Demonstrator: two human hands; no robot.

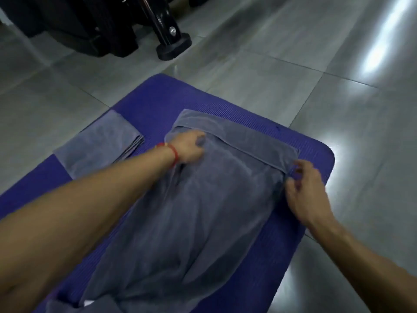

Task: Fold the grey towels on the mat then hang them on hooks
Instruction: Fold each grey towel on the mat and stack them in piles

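Note:
A large grey towel (216,195) lies spread along the purple mat (146,102), its near part folded up over the far part. My left hand (190,147), with a red band at the wrist, grips the folded layer's far left corner. My right hand (304,188) pinches the far right corner, near the mat's right edge. A strip of the lower layer shows beyond both hands. A second grey towel (99,143), folded into a flat rectangle, lies at the mat's left edge.
Grey floor tiles (270,64) surround the mat. Black equipment (90,26) and a black post on a round base (173,46) stand on the floor beyond the mat's far end. Bright light glares on the tiles to the right.

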